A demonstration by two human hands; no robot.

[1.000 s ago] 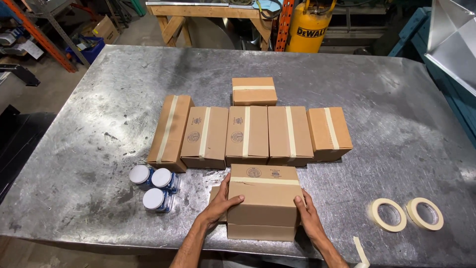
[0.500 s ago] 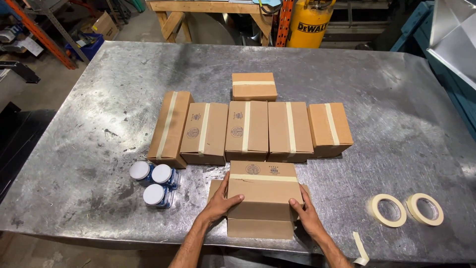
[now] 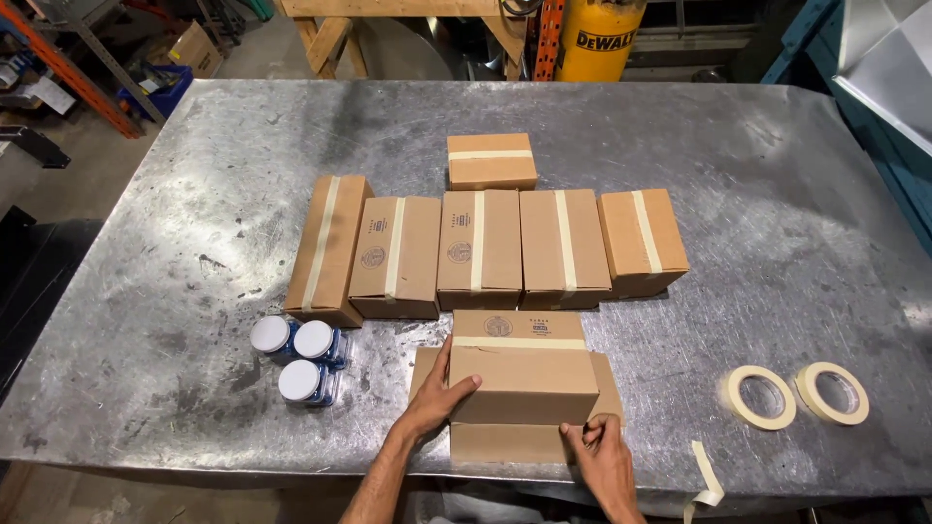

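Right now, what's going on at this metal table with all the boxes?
A person is handling a cardboard box at the near edge of a metal table. The left hand presses flat on its top; the right hand pinches at its front lower edge. Six taped boxes sit behind it. Three white-lidded jars stand to the left, two tape rolls to the right.

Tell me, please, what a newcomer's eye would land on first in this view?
Probably the cardboard box at the near edge of the metal table, with the left hand on its side and the right hand at its lower corner. Behind it runs a row of taped boxes; two masking tape rolls lie right, three white-lidded jars left.
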